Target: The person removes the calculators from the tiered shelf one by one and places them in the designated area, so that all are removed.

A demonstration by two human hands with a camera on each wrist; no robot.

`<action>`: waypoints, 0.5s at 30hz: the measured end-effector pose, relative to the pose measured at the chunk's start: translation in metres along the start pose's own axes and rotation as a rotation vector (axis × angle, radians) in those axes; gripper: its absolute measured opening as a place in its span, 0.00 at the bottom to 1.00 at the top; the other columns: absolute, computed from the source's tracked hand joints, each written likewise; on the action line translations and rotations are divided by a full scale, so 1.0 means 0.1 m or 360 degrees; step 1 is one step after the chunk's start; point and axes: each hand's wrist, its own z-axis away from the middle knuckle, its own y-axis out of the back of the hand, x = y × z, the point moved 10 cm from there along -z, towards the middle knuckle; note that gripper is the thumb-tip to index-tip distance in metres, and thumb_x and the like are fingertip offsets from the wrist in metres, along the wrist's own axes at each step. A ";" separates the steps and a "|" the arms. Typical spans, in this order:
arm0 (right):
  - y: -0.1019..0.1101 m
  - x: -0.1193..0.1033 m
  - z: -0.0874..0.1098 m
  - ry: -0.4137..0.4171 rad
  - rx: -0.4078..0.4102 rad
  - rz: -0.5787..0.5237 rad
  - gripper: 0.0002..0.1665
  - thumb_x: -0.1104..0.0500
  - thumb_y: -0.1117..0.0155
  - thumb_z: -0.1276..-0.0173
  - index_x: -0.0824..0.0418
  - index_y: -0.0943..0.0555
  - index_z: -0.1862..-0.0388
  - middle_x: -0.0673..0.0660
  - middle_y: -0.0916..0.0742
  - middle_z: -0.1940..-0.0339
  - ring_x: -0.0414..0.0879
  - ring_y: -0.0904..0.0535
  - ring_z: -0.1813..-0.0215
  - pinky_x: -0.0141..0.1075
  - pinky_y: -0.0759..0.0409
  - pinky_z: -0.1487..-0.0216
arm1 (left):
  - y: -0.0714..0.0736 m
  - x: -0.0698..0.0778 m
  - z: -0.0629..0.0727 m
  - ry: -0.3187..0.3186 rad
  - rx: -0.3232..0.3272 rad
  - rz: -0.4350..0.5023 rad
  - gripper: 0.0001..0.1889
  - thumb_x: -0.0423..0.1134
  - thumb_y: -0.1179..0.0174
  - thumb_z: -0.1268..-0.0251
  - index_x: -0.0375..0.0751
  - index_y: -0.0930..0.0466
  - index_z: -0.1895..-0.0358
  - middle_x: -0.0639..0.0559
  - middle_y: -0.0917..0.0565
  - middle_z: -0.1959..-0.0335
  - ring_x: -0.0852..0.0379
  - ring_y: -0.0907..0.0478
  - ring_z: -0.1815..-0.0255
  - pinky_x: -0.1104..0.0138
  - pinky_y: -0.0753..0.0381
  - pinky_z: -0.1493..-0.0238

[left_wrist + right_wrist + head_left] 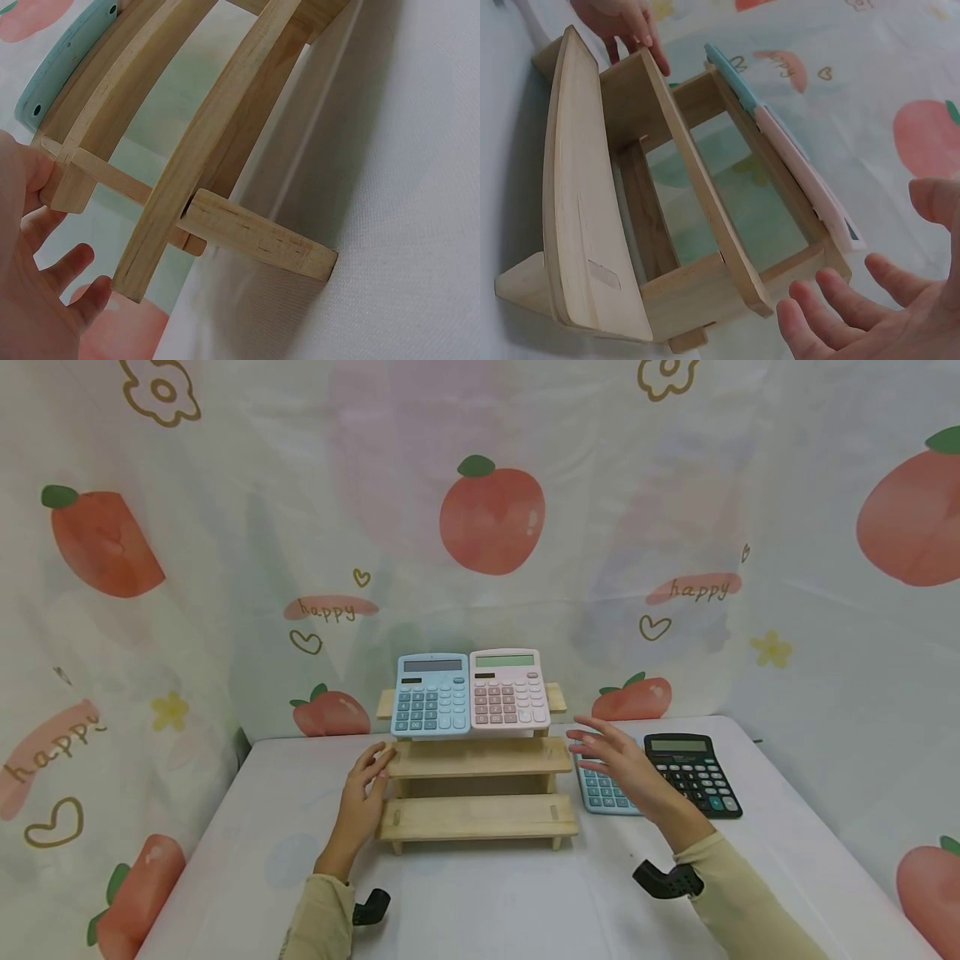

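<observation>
We seem halfway: a light-blue plastic calculator [431, 693] and a pink one [510, 689] sit atop the tiered pale-wood rack [480, 817], another light-blue calculator [609, 795] and a black one [705, 789] lying unshelved right of it (our relaxed left hand [358, 810] touches its left end, our spread, empty right hand [626, 768] hovers by its right).

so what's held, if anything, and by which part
Right hand: nothing. Left hand touches the wooden rack's middle tier at its left end; any grip is unclear.

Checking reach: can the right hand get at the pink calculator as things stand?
Likely yes: the right hand is empty, and nothing visible stands between it and the pink calculator on the wooden top tier.
</observation>
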 end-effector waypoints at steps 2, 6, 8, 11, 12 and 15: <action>-0.04 -0.01 -0.03 -0.0017 0.0002 -0.0016 0.37 0.46 0.54 0.17 0.60 0.47 0.18 0.71 0.31 0.23 0.68 0.32 0.25 0.43 0.22 0.31 | 0.00 -0.01 0.00 0.0000 0.0001 0.0003 0.20 0.33 0.51 0.21 0.33 0.24 0.33 0.37 0.33 0.25 0.31 0.39 0.24 0.32 0.39 0.29; -0.11 -0.02 -0.10 -0.0061 0.0030 -0.0073 0.39 0.47 0.52 0.18 0.57 0.50 0.17 0.71 0.30 0.24 0.68 0.30 0.26 0.46 0.22 0.31 | 0.00 -0.01 -0.01 -0.0013 -0.0001 0.0008 0.20 0.33 0.51 0.21 0.33 0.24 0.33 0.37 0.32 0.25 0.31 0.39 0.24 0.33 0.40 0.28; -0.13 -0.03 -0.14 -0.0070 0.0042 -0.0091 0.40 0.47 0.51 0.18 0.55 0.52 0.16 0.71 0.30 0.24 0.67 0.28 0.27 0.44 0.21 0.32 | 0.00 -0.01 -0.01 -0.0023 0.0000 0.0009 0.20 0.34 0.51 0.21 0.33 0.24 0.33 0.37 0.32 0.25 0.31 0.39 0.24 0.33 0.41 0.28; -0.19 -0.06 -0.20 -0.0075 0.0039 -0.0092 0.41 0.48 0.50 0.19 0.54 0.55 0.15 0.72 0.31 0.24 0.67 0.27 0.28 0.46 0.21 0.33 | 0.00 0.00 -0.01 -0.0039 0.0001 0.0007 0.19 0.34 0.52 0.21 0.32 0.24 0.33 0.36 0.32 0.25 0.31 0.39 0.24 0.33 0.41 0.28; -0.20 -0.06 -0.22 -0.0078 0.0032 -0.0083 0.42 0.48 0.50 0.19 0.54 0.55 0.15 0.72 0.31 0.23 0.67 0.27 0.28 0.47 0.21 0.32 | 0.00 0.00 -0.01 -0.0042 0.0001 0.0006 0.19 0.34 0.52 0.21 0.32 0.24 0.33 0.36 0.32 0.25 0.31 0.39 0.24 0.33 0.41 0.28; -0.25 -0.07 -0.27 -0.0097 0.0015 -0.0078 0.43 0.49 0.50 0.19 0.52 0.57 0.15 0.72 0.33 0.22 0.67 0.27 0.28 0.50 0.22 0.32 | -0.01 0.02 0.00 -0.0047 -0.0003 0.0003 0.19 0.35 0.52 0.20 0.32 0.24 0.33 0.36 0.32 0.25 0.30 0.39 0.25 0.32 0.40 0.29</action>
